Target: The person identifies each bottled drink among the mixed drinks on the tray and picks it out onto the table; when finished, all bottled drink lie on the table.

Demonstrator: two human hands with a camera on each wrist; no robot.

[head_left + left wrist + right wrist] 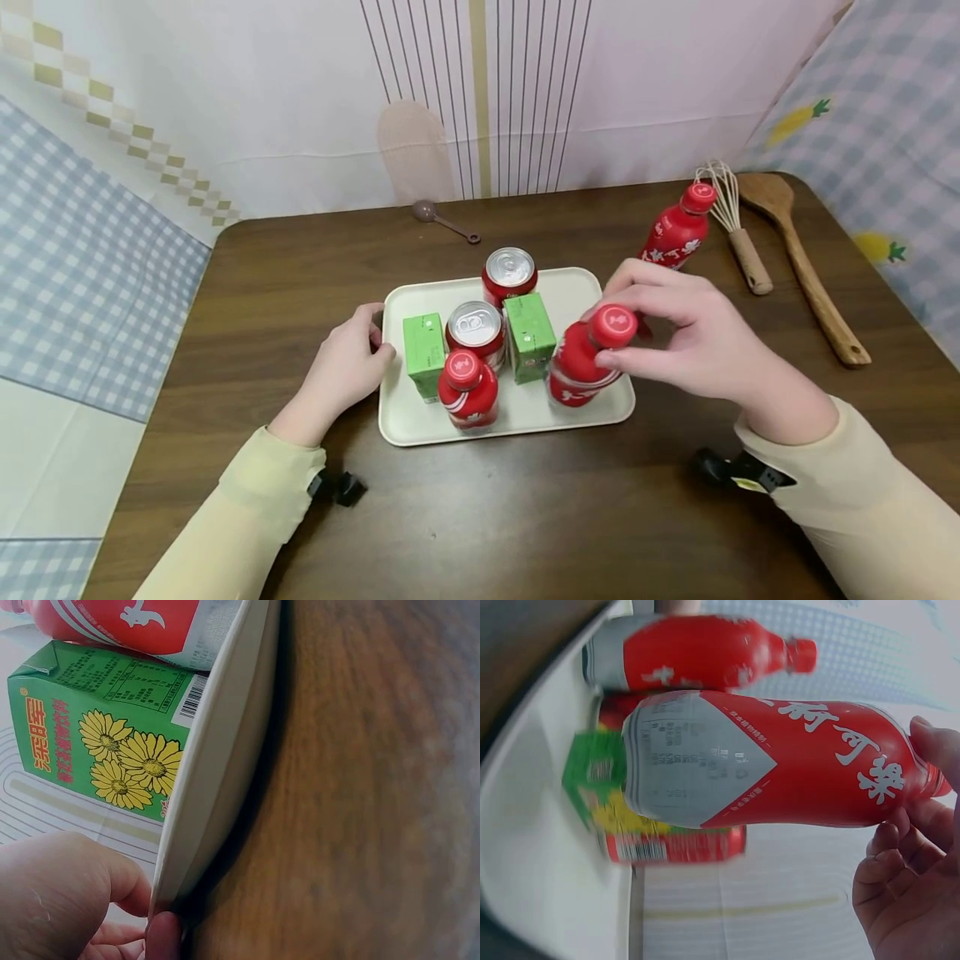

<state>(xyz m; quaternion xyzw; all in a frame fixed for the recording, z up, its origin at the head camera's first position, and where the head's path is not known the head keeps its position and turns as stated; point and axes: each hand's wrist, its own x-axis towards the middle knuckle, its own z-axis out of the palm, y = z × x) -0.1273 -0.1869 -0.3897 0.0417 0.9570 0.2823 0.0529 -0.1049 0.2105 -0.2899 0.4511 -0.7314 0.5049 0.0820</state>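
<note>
My right hand grips a red drink bottle near its neck, with the fingers and thumb around it. The bottle leans over the front right of a cream tray; I cannot tell whether its base touches. My left hand pinches the tray's left rim. On the tray stand a second red bottle, two red cans with silver tops, one in the middle and one behind, and two green drink cartons, one at the left and one at the right.
Another red bottle stands on the table behind the right hand, partly hidden by it. A whisk and a wooden spoon lie at the right. Behind the tray lies a small brown spoon. Patterned cloth hangs along the table's back.
</note>
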